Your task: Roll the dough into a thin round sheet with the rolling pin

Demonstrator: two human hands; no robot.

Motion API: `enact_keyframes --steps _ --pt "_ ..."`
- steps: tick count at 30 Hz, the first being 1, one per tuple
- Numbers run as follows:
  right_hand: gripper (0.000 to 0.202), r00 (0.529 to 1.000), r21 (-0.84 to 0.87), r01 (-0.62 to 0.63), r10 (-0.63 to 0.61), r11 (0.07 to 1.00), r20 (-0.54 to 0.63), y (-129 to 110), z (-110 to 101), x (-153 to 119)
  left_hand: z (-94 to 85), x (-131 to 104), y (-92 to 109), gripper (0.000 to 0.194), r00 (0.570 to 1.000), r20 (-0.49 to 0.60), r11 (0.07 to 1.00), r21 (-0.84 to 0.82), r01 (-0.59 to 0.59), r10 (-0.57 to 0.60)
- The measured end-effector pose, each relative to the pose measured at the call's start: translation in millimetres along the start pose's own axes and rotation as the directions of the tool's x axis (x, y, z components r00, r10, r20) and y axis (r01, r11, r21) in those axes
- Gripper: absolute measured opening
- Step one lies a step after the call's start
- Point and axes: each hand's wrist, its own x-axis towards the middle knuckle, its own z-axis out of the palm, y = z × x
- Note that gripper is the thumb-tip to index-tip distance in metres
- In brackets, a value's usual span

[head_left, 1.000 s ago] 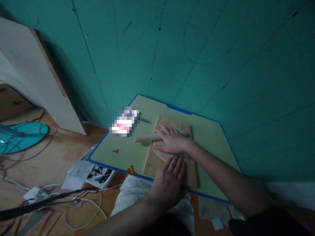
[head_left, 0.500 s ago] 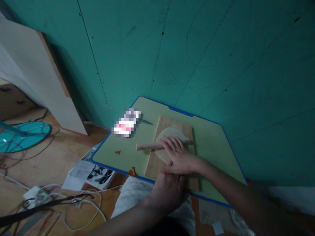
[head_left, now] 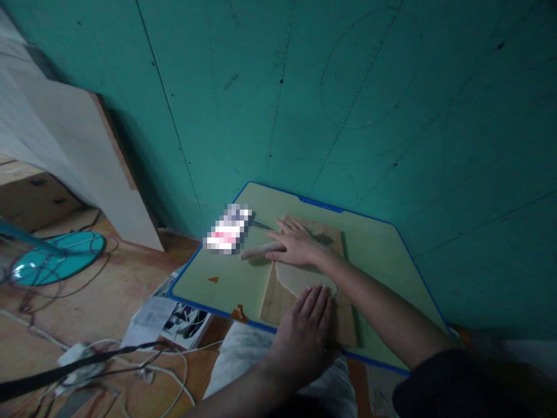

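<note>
Wooden pin (head_left: 257, 251) overhanging board's (head_left: 273, 302) left edge, lying crosswise, right hand (head_left: 300, 245) spreading over it, left hand (head_left: 304, 326) resting flat on dough (head_left: 300, 277)

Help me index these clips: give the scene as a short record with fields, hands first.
Left hand: laid at the near edge of the dough
Right hand: spread over the pin
Dough: flat sheet on the board, partly covered by the hands
Pin: left end juts out past the board, the rest mostly hidden under the right hand
Board: on the table
Also on table: pixelated item, thin pointed thing beside it, orange scrap
Behind: green wall
</note>
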Motion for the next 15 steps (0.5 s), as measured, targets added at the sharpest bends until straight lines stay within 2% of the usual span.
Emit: enact_keyframes --steps 4,7,9,12,15 --pt "0.033 0.979 0.107 0.086 -0.065 0.991 -0.192 1.3 17.1 -36.0 2.9 -1.1 -2.1 0.078 0.999 -0.043 1.0 0.004 0.005 -0.005" --pt "0.027 0.927 0.244 0.036 0.059 0.969 -0.371 15.8 23.1 -61.8 4.5 -1.4 -1.9 0.08 0.999 -0.051 1.0 -0.009 0.016 -0.016" --pt "0.025 0.867 0.37 -0.046 0.221 0.928 -0.446 30.3 19.5 -76.3 4.4 -1.2 -0.5 0.08 0.999 -0.045 0.999 -0.03 0.012 -0.013" --pt "0.024 0.755 0.533 -0.168 0.455 0.83 -0.471 51.0 9.2 -95.2 -0.6 1.5 0.1 0.081 0.998 -0.048 0.995 -0.098 0.028 -0.033" --pt "0.03 0.633 0.647 -0.206 0.605 0.734 -0.484 63.4 5.1 -110.9 -14.7 11.1 -11.1 0.068 0.992 -0.05 0.98 -0.168 0.103 -0.113"
